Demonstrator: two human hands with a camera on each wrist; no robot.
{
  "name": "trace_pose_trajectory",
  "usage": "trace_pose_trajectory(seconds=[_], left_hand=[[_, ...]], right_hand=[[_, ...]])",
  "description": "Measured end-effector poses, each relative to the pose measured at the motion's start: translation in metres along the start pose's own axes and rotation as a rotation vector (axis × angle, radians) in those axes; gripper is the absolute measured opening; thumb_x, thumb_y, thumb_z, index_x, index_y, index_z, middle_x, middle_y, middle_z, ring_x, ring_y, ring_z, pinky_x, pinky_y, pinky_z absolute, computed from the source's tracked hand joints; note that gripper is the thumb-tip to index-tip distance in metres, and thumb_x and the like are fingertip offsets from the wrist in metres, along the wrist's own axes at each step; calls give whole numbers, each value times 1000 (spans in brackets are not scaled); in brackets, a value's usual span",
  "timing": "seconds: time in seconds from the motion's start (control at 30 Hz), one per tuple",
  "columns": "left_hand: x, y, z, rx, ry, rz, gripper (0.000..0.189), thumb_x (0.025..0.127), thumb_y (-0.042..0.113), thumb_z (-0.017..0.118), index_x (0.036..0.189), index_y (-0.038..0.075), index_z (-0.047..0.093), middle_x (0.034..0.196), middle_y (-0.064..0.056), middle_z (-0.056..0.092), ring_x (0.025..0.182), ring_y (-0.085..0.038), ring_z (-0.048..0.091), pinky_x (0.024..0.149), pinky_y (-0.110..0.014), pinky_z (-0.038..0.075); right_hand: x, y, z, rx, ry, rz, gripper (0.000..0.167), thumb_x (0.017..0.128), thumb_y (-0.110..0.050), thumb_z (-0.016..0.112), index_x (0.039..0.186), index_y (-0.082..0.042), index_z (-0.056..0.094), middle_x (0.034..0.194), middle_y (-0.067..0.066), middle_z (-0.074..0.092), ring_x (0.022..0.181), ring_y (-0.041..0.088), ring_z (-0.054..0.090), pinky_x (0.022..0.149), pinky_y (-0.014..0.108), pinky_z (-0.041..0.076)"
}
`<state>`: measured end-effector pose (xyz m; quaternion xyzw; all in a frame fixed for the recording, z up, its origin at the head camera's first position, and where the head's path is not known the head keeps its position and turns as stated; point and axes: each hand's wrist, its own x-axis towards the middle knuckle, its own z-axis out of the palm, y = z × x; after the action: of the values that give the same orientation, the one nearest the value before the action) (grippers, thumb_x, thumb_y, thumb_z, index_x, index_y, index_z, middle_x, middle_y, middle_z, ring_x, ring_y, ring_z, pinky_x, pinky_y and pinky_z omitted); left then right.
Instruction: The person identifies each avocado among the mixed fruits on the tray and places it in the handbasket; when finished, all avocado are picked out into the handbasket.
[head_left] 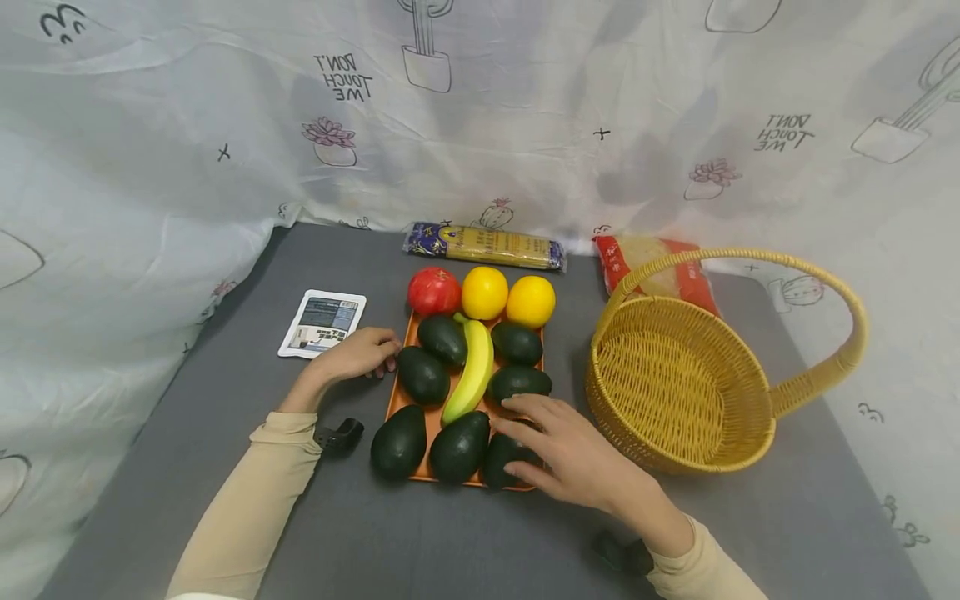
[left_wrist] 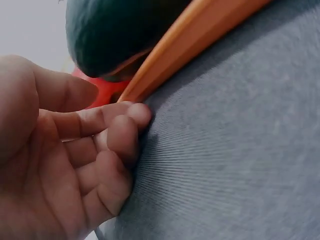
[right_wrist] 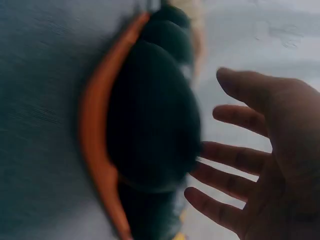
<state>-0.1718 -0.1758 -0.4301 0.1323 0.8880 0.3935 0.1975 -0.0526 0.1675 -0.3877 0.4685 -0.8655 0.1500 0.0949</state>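
Observation:
An orange tray point(head_left: 433, 419) holds several dark green avocados point(head_left: 400, 442) with a yellow banana point(head_left: 474, 367) lying among them. At its far end are a red pomegranate point(head_left: 434, 292) and two round yellow fruits point(head_left: 532, 302). My left hand point(head_left: 356, 354) rests on the table beside the tray's left edge, fingers loosely curled around nothing. In the left wrist view its fingertips are close to the tray wall point(left_wrist: 170, 55). Over the near right corner avocado point(head_left: 506, 458) hovers my right hand point(head_left: 573, 454), fingers spread. The right wrist view shows that hand beside an avocado point(right_wrist: 152, 115), gripping nothing.
A yellow wicker basket point(head_left: 615, 408) with a tall handle stands right of the tray. Behind it lies a red packet point(head_left: 697, 287). A long pack of yellow noodles point(head_left: 487, 244) lies at the back, a white flat packet point(head_left: 324, 323) at the left.

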Motion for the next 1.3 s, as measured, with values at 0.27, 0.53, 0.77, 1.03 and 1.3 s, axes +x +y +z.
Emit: trace_pose_trajectory(seconds=[0.27,0.53,0.77,1.03,1.3], left_hand=[[-3,1,0,65,5,48,18,97,13,49,88,3,62,70,-7,62,54,-11,55,54,-27,46],[-5,1,2,66,13,64,14,96,9,51,88,2,61,69,-7,62,54,-12,55,55,-28,46],[-6,1,-1,70,24,54,13,96,8,51,91,1,61,71,-8,63,56,-13,56,55,-27,46],[-4,5,-2,69,21,43,14,95,7,50,89,2,61,70,-8,62,56,-12,56,56,-26,46],[-2,4,1,64,27,41,13,94,7,50,89,2,61,70,-8,63,57,-13,57,57,-26,46]], right_hand=[[-8,-4,21,-75,-94,-34,68,75,-40,83,134,-22,56,135,7,56,125,23,53,94,43,51],[-16,1,4,-12,54,71,66,75,-40,83,133,-20,58,130,7,59,117,22,58,91,40,52],[-39,28,-55,-35,302,454,66,74,-31,84,132,-14,58,128,11,59,112,29,58,84,45,47],[-71,69,-60,-53,59,855,62,80,-33,77,132,-8,54,124,21,57,108,41,57,76,59,46],[-77,79,-44,-30,-129,841,58,81,-33,76,130,-8,58,120,21,61,104,41,62,77,56,49]])
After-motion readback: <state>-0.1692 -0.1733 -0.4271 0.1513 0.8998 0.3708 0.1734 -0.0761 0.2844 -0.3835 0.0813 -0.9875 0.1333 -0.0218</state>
